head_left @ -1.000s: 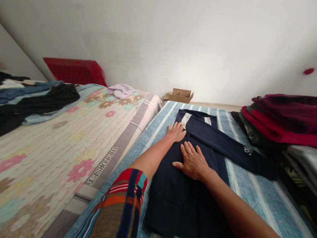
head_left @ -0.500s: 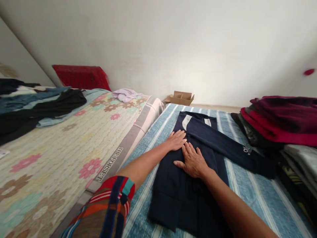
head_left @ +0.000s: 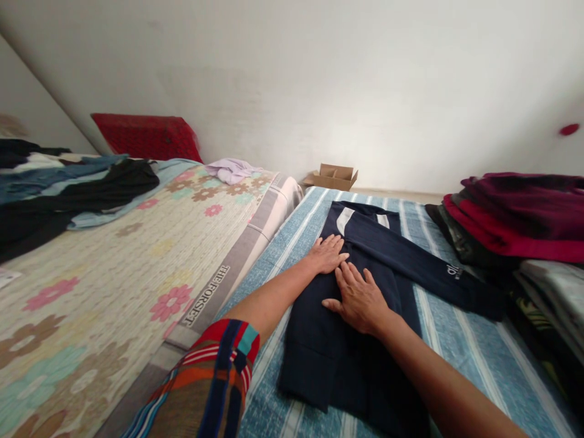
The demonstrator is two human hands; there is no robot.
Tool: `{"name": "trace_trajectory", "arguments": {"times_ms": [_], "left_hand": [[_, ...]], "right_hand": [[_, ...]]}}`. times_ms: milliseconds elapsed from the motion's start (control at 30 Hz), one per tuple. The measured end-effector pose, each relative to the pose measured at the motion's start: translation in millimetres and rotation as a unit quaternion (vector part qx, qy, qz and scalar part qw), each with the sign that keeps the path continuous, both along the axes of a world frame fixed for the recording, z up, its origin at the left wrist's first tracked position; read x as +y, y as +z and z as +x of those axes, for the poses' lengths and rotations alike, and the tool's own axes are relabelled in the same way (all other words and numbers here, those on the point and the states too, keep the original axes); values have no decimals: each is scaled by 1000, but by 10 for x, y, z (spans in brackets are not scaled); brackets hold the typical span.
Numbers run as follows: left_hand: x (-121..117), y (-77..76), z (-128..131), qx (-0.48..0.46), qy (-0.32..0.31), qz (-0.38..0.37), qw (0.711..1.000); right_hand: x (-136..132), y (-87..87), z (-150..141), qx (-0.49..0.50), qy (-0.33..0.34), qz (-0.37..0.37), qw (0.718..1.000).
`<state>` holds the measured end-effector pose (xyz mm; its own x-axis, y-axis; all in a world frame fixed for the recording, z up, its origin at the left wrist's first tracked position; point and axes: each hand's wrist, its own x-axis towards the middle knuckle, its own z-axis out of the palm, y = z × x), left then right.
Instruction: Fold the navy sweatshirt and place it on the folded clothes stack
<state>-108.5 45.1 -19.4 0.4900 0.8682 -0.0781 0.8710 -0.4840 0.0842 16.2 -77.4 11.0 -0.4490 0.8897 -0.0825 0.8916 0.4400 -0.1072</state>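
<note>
While dark and denim clothes [head_left: 77, 204] lie loosely heaped on the floral bedspread [head_left: 132, 267], with a lilac cloth [head_left: 232, 170] near its far edge, the navy sweatshirt [head_left: 310, 328] lies on the blue striped sheet [head_left: 289, 237], apparently so it can lie flat. On it rests the left hand [head_left: 326, 253], fingers nearly straight, gripping nothing; just beside, the right hand [head_left: 362, 298] lies palm down, fingers slightly spread, equally without a grip. Both probably keep the fabric smooth. One lettered sleeve [head_left: 406, 250] stretches rightward toward folded garments [head_left: 524, 213], stacked seemingly for compactness.
</note>
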Motion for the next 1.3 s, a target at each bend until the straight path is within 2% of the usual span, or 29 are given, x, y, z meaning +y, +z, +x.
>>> {"name": "trace_trajectory", "arguments": {"times_ms": [200,400,600,733,833,1100,1300], "left_hand": [[-2,6,11,-4,10,3,1000],[-12,4,18,-9,14,6,1000],[-139,114,31,-15,12,37,999],[-307,139,6,-21,-24,-7,999],[-383,105,-20,-9,-34,-10,999],[-371,77,-18,7,-30,-15,999],[-376,89,7,11,-31,-22,999]], "right_hand": [[-207,-29,-11,16,29,-11,999],[-200,-74,18,26,17,-34,999],[-207,-58,16,39,14,-46,998],[-209,-72,20,51,22,-35,998],[-208,-85,22,56,23,-33,998],[-226,-21,49,57,19,-38,997],[-360,1,95,53,34,-21,998]]}}
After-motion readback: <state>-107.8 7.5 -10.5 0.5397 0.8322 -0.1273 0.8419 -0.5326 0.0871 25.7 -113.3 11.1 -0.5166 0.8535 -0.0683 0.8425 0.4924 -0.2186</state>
